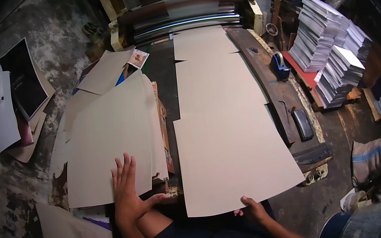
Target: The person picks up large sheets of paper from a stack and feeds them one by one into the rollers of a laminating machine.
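My right hand (pixel 250 209) pinches the near edge of a beige paper sheet (pixel 234 161), thumb on top and fingers beneath. That sheet lies in line with further beige sheets (pixel 217 82), which reach up to the rollers (pixel 188 22) of a machine at the far end. On the left, my left hand (pixel 127 186) rests with fingers spread on the near part of a stack of similar beige sheets (pixel 106 129). Its thumb points right, past the stack's near right corner.
Right of the sheets, a blue tape dispenser (pixel 280 66) and a dark case (pixel 302 124) sit on the machine's side. Tall stacks of white paper (pixel 318 32) stand beyond. Loose prints (pixel 20 92) lie on the floor at left; more sheets (pixel 76 237) lean at lower left.
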A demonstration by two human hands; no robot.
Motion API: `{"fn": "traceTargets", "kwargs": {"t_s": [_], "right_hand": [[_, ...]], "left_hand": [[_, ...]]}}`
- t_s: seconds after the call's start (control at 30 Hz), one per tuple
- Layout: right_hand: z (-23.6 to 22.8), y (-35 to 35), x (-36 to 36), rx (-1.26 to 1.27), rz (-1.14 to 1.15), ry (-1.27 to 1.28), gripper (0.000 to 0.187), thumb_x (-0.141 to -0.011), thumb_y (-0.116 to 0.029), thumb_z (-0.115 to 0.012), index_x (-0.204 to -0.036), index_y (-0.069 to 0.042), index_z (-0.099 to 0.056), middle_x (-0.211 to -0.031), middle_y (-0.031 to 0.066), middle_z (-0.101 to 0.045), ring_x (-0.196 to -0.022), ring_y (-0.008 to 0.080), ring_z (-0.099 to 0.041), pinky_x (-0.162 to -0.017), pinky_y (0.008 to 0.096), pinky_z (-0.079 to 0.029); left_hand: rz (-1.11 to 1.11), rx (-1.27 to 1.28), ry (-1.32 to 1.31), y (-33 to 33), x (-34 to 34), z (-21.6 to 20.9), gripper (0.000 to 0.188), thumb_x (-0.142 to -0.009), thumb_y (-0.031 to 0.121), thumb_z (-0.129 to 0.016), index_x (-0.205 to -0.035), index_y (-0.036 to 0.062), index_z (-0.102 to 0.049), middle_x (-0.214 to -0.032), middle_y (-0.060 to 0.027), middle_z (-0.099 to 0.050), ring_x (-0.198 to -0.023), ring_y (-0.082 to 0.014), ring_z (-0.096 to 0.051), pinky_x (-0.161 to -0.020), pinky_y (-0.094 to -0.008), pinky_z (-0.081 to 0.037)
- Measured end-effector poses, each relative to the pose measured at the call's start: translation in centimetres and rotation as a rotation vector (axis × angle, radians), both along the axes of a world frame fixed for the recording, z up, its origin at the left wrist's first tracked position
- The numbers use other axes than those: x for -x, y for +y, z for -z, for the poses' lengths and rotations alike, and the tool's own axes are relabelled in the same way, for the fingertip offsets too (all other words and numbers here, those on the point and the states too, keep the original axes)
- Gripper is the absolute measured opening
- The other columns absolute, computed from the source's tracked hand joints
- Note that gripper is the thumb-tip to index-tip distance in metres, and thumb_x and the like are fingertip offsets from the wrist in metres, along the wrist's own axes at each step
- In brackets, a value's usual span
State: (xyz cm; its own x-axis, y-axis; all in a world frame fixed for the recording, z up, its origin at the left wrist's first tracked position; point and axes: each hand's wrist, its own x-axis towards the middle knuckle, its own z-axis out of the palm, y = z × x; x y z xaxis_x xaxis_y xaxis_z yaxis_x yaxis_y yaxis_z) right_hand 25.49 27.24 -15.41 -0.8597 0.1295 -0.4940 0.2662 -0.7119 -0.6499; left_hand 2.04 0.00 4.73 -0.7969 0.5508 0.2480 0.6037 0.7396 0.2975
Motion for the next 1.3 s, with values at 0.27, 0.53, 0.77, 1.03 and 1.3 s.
{"fn": "traceTargets", "kwargs": {"t_s": [0.27, 0.53, 0.77, 1.03, 1.3], "right_hand": [[-0.5, -1.0, -0.5, 0.000, 0.069, -0.058, 0.044, -0.099, -0.036, -0.050, -0.118, 0.004, -0.051, -0.100, 0.0170, -0.065, -0.085, 0.0246, -0.065, -0.075, 0.0351, -0.050], [-0.2, 2.0, 5.7, 0.087, 0.095, -0.007, 0.047, -0.100, -0.043, -0.046, -0.116, 0.001, -0.050, -0.096, 0.0220, -0.066, -0.075, 0.0211, -0.059, -0.079, 0.0374, -0.049], [1.0, 2.8, 8.8, 0.094, 0.216, 0.039, 0.043, -0.099, -0.042, -0.048, -0.110, -0.001, -0.048, -0.096, 0.0236, -0.066, -0.075, 0.0222, -0.062, -0.074, 0.0388, -0.051], [0.7, 1.9, 9.0, 0.115, 0.398, -0.031, 0.057, -0.099, -0.045, -0.046, -0.142, -0.013, -0.029, -0.123, 0.0152, -0.060, -0.083, 0.0198, -0.061, -0.079, 0.0432, -0.052], [-6.3, 3.5, 6.8, 0.132, 0.100, 0.274, 0.052, -0.086, -0.042, -0.064, -0.118, -0.002, -0.054, -0.105, 0.0115, -0.061, -0.087, 0.0217, -0.062, -0.077, 0.0375, -0.049]], "left_hand": [[0.106, -0.044, -0.164, -1.1, -0.2, 1.0, 0.096, -0.071, 0.063, -0.073, -0.144, 0.0080, -0.043, -0.153, -0.0162, -0.036, -0.146, -0.0349, -0.024, -0.117, -0.0541, -0.013], [0.034, -0.566, -0.389, -1.5, 0.2, 0.9, 0.052, -0.098, 0.045, -0.052, -0.123, 0.0007, -0.062, -0.125, -0.0137, -0.064, -0.131, -0.0294, -0.049, -0.115, -0.0446, -0.024], [-0.483, -1.569, -0.339, -0.6, 1.0, 1.9, 0.046, -0.102, 0.034, -0.050, -0.103, -0.0105, -0.062, -0.096, -0.0115, -0.066, -0.091, -0.0189, -0.061, -0.090, -0.0327, -0.046], [-0.133, -0.683, 0.051, 1.9, -3.1, 0.0, 0.042, -0.102, 0.030, -0.045, -0.086, -0.0003, -0.069, -0.084, -0.0089, -0.073, -0.085, -0.0235, -0.068, -0.108, -0.0463, -0.034], [0.463, -0.415, -0.160, 2.7, -5.6, -1.7, 0.030, -0.093, 0.040, -0.060, -0.081, 0.0170, -0.076, -0.090, 0.0048, -0.075, -0.121, -0.0253, -0.060, -0.116, -0.0599, 0.004]]}}
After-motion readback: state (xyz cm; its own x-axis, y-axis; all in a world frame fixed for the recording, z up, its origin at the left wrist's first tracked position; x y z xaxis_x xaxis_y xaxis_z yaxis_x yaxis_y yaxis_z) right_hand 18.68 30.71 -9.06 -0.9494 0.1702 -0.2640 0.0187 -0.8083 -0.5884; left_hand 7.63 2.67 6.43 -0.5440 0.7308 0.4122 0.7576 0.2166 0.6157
